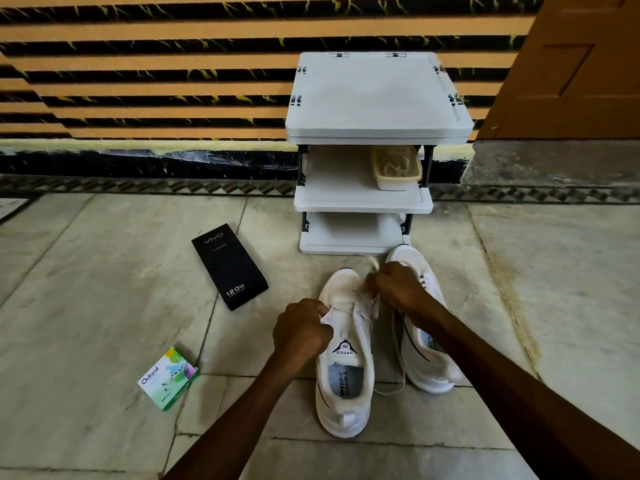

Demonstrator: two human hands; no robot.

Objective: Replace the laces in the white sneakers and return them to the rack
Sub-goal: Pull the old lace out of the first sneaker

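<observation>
Two white sneakers stand side by side on the stone floor in front of a white shoe rack. My left hand grips the left side of the upper of the left sneaker, by the eyelets. My right hand pinches a white lace over that sneaker's lacing area. A loose stretch of lace trails on the floor between the shoes. The right sneaker lies partly under my right forearm.
A black phone box lies on the floor left of the rack. A green and white Odonil box sits nearer, at the left. A cream basket holding laces rests on the rack's middle shelf. A striped wall stands behind.
</observation>
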